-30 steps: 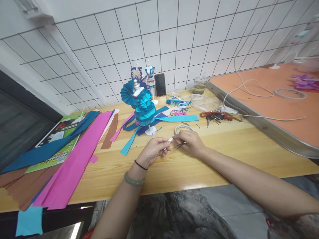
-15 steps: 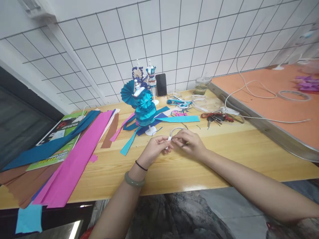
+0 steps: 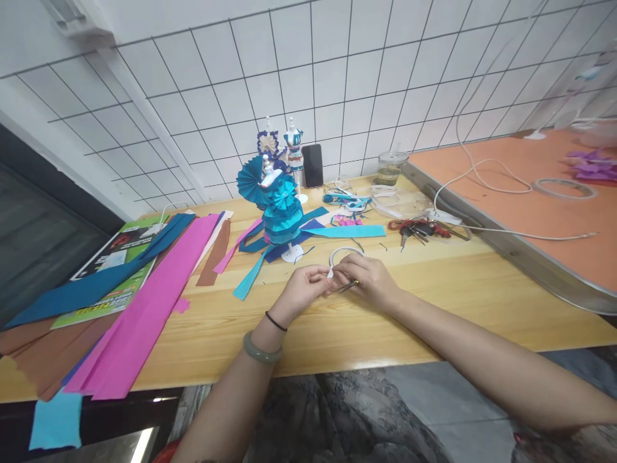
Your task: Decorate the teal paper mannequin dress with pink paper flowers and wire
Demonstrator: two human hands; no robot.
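My left hand (image 3: 306, 286) pinches the loose white end of a roll of tape (image 3: 332, 256) between thumb and fingertips. Close against it, my right hand (image 3: 369, 278) has its fingers bent around small scissors (image 3: 348, 285), whose dark metal and a yellowish bit show below the fingers. The tape ring stands out behind the right fingers, partly covered by them. Just beyond the hands is a small white dress form (image 3: 290, 253) clad in turquoise pleated paper (image 3: 282, 218), with a fan shape at its upper left.
Two more decorated dress forms (image 3: 293, 145) and a phone (image 3: 313, 165) stand by the tiled wall. Pink paper strips (image 3: 159, 308) and a green booklet (image 3: 116, 283) lie left. Keys (image 3: 417, 230), a glass cup (image 3: 389, 168) and a raised orange board (image 3: 511, 193) are right.
The fingertips have shifted slightly at the tape end, and the scissors show more below my right hand. The tape ring shows a little more. Nothing was put down.
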